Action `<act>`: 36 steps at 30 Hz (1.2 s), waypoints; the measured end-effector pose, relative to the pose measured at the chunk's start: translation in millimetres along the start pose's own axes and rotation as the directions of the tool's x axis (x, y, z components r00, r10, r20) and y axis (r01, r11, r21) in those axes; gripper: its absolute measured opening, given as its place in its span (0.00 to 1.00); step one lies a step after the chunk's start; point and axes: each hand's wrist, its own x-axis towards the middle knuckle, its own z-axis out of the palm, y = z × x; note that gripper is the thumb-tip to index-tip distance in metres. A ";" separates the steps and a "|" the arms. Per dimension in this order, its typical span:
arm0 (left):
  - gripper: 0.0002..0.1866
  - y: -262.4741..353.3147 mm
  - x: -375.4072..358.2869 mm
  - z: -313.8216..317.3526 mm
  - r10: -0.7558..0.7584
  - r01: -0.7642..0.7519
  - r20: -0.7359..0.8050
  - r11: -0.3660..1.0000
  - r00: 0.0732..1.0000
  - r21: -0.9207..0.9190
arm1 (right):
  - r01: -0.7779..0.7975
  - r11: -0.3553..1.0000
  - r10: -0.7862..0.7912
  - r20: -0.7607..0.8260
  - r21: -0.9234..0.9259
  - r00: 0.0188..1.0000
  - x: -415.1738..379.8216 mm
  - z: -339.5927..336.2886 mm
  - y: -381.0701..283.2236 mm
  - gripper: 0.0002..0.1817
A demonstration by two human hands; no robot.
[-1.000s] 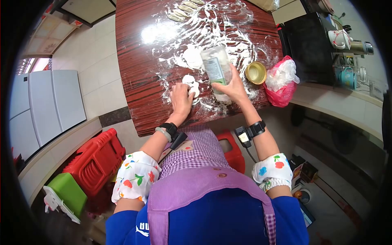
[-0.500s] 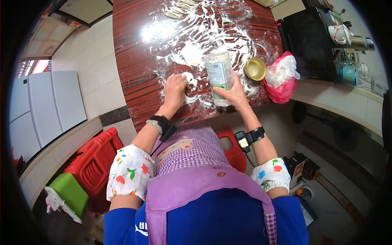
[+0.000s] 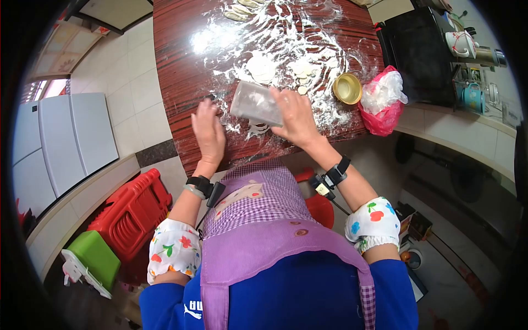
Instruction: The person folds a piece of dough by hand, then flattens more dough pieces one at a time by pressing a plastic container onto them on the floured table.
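Observation:
My right hand [image 3: 298, 118] grips a clear plastic jar [image 3: 254, 103], which lies tipped sideways with one end toward the left. To the left of that end, my left hand [image 3: 209, 132] is open and holds nothing, its fingers stretched out and a little blurred. White flour is spread under and around the jar on the dark red wood-grain table [image 3: 184, 66]. Just beyond the jar is a flat, round, floury piece [image 3: 260, 67] that looks like dough. Smaller pale pieces [image 3: 302, 68] lie to its right.
A gold-coloured bowl [image 3: 347, 88] stands right of my right hand. Beside it, a pink plastic bag [image 3: 379, 113] sits at the table's right edge. Several folded dumpling-like pieces [image 3: 237, 13] lie at the far side. Red stools [image 3: 132, 212] stand on the floor at left.
The jar has gone from nearly upright in view to tipped sideways, further left, still in my right hand. My left hand has moved left and its curled fingers have opened.

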 end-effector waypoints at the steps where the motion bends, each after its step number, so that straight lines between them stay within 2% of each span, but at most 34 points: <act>1: 0.17 1.5 8.6 -5.8 -0.056 0.054 -0.091 0.998 0.994 -0.022 | 0.036 0.998 -0.034 0.051 -0.046 0.998 -1.0 4.0 -6.2 0.55; 2: 0.17 3.6 14.8 -7.3 -0.109 0.100 -0.130 0.992 0.985 -0.071 | 0.075 0.993 -0.065 0.105 -0.090 0.992 -2.0 6.2 -12.8 0.57; 4: 0.17 15.2 29.7 -5.5 -0.064 0.053 -0.077 0.989 0.995 -0.136 | 0.093 0.992 -0.081 0.139 -0.081 0.987 -6.0 9.5 -23.2 0.56; 6: 0.18 28.5 36.9 7.0 0.081 -0.080 0.002 0.995 0.997 -0.060 | 0.112 0.986 -0.101 0.089 -0.125 0.991 -10.6 19.5 -27.9 0.54; 7: 0.20 31.0 36.4 14.6 0.096 -0.095 0.107 0.995 0.990 -0.020 | 0.113 0.986 -0.103 0.085 -0.121 0.991 -11.7 20.1 -29.4 0.50; 8: 0.20 30.9 34.4 18.7 0.091 -0.089 0.108 0.996 0.990 -0.023 | 0.114 0.986 -0.103 0.092 -0.123 0.990 -12.7 21.0 -29.7 0.50; 10: 0.22 32.0 32.9 23.0 0.089 -0.101 0.216 0.994 0.972 0.045 | 0.076 0.988 -0.074 0.019 -0.134 0.997 -12.9 25.3 -28.3 0.35; 11: 0.24 33.6 36.2 25.6 0.097 -0.118 0.178 0.987 0.979 0.108 | 0.081 0.988 -0.078 0.027 -0.128 0.997 -6.5 31.2 -23.4 0.35; 13: 0.24 39.0 65.7 33.6 0.072 -0.090 0.134 0.988 0.988 0.126 | -0.033 0.974 0.044 0.043 -0.225 0.998 20.6 44.4 -4.5 0.22; 14: 0.24 39.8 84.2 38.0 0.060 -0.072 0.094 0.988 0.994 0.135 | -0.030 0.979 0.025 -0.029 -0.200 0.999 37.1 38.6 0.8 0.16; 16: 0.24 34.0 110.2 53.6 0.043 -0.059 0.090 0.980 0.995 0.191 | -0.067 0.966 0.081 0.045 -0.248 0.996 62.3 23.8 11.6 0.16; 17: 0.24 35.6 103.2 46.9 0.027 -0.059 0.179 0.983 0.984 0.176 | -0.049 0.968 0.032 -0.076 -0.244 0.997 55.3 28.4 7.8 0.18; 18: 0.24 36.9 89.4 37.6 0.012 -0.057 0.266 0.985 0.964 0.161 | -0.066 0.970 0.091 0.097 -0.234 0.991 39.6 31.2 1.2 0.18; 20: 0.26 36.8 44.8 20.9 0.123 -0.169 0.276 0.974 0.953 0.149 | 0.016 0.982 -0.038 -0.114 -0.186 0.993 -0.1 36.9 -20.6 0.23; 22: 0.26 42.4 7.0 3.3 0.176 -0.203 0.336 0.978 0.925 0.047 | 0.091 0.954 -0.120 -0.088 -0.285 0.989 -33.9 31.9 -35.0 0.29; 24: 0.26 41.4 22.7 16.1 0.173 -0.216 0.311 0.970 0.935 0.109 | 0.086 0.955 -0.110 -0.070 -0.285 0.991 -23.2 37.8 -28.7 0.27; 26: 0.26 40.2 59.1 33.4 0.189 -0.241 0.278 0.957 0.942 0.164 | -0.065 0.981 0.058 -0.040 -0.183 0.997 20.8 40.9 -0.5 0.24; 28: 0.24 39.0 103.2 46.7 0.070 -0.087 0.112 0.984 0.991 0.153 | -0.174 0.977 0.183 0.064 -0.125 0.981 63.7 28.6 25.8 0.24; 29: 0.24 38.8 111.9 41.7 0.083 -0.098 0.096 0.983 0.992 0.155 | -0.177 0.971 0.198 0.127 -0.164 0.972 73.0 20.7 28.0 0.25; 30: 0.22 36.5 112.5 33.6 -0.030 0.030 -0.003 0.998 1.000 -0.052 | -0.177 0.971 0.197 0.120 -0.163 0.973 71.9 18.7 27.5 0.25; 31: 0.20 33.6 106.8 26.6 -0.167 0.144 -0.067 0.953 0.984 -0.267 | -0.114 0.983 0.127 0.080 -0.142 0.989 64.6 18.2 25.1 0.26; 32: 0.16 29.5 93.0 17.6 -0.211 0.181 -0.107 0.955 0.972 -0.235 | -0.049 0.991 0.054 0.042 -0.123 0.998 56.8 17.4 21.9 0.27; 33: 0.13 25.9 74.7 8.1 -0.252 0.220 -0.149 0.954 0.956 -0.202 | -0.049 0.992 0.055 0.049 -0.119 0.997 49.1 15.3 17.9 0.27; 35: 0.07 15.3 29.5 9.5 -0.341 0.306 -0.088 0.911 0.936 -0.275 | 0.063 0.980 -0.046 0.095 -0.190 0.994 35.3 5.2 3.8 0.36; 36: 0.05 19.1 11.2 11.2 -0.285 0.267 -0.062 0.940 0.956 -0.211 | 0.120 0.967 -0.095 0.118 -0.227 0.988 31.9 2.1 0.3 0.43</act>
